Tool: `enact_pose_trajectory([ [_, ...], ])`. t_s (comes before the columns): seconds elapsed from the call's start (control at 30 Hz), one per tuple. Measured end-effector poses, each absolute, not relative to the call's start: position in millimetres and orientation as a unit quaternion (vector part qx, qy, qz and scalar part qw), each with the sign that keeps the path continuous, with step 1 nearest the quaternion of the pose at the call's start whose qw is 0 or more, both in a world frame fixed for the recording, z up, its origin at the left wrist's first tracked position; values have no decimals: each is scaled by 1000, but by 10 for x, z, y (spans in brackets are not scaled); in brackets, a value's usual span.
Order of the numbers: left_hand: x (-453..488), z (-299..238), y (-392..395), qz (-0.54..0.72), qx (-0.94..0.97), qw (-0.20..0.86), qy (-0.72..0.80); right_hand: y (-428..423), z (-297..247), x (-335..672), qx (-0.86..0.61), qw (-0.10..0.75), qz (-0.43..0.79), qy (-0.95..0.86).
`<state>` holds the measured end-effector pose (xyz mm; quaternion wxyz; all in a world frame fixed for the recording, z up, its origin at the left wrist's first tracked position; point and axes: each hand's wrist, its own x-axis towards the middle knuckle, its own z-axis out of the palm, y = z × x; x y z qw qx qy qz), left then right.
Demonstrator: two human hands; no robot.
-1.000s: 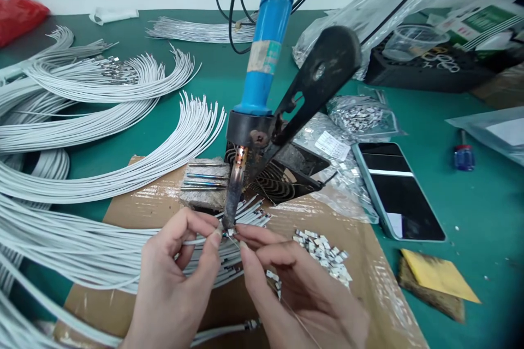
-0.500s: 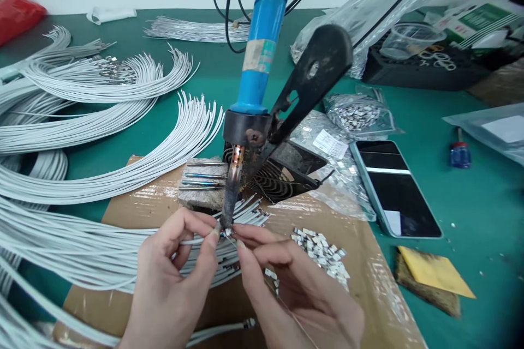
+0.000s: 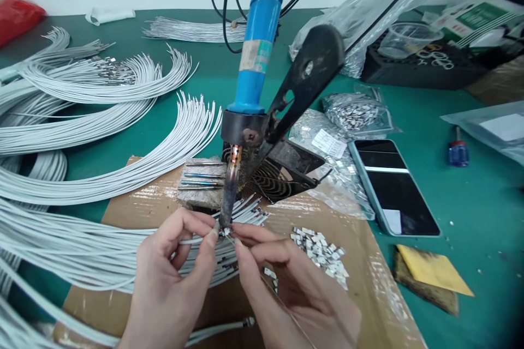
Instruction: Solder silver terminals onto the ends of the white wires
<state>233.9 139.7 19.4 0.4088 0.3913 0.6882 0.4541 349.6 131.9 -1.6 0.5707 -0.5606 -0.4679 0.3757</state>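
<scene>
A blue soldering iron (image 3: 250,79) is held in a black clamp stand (image 3: 305,73), its dark tip (image 3: 228,202) pointing down between my two hands. My left hand (image 3: 174,275) is closed, with thumb and forefinger pinching the end of a white cable (image 3: 187,241) just below the tip. A tiny white piece (image 3: 225,232) sits at that cable end, touching or nearly touching the tip. My right hand (image 3: 301,289) is closed on a thin solder wire (image 3: 295,323), whose end reaches the same spot. The exact contact is partly hidden by fingertips.
Bundles of white cables (image 3: 82,185) cover the left side. Loose small white pieces (image 3: 323,253) lie on the cardboard (image 3: 385,305) at right. Beyond are a phone (image 3: 399,191), a yellow sponge (image 3: 436,267), a small screwdriver (image 3: 458,152) and plastic bags (image 3: 354,112).
Almost nothing differs. The view has shifted slightly, and both hands keep their grips at the iron's tip.
</scene>
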Motion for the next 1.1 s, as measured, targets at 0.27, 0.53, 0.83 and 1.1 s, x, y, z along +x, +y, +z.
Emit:
enact_pose_trajectory([
  [0.27,2331,183,1409,446,407,400,689,1314,-5,3487,-574,564,375,-460],
  [0.53,2333,192,1407,441,405,405,691,1318,-2,3490,-572,564,367,-470],
  [0.83,2315,194,1393,444,407,411,684,1316,-10,3480,-558,578,362,-472],
  [1.1,2323,202,1394,441,414,401,688,1329,-23,3486,-546,583,354,-486],
])
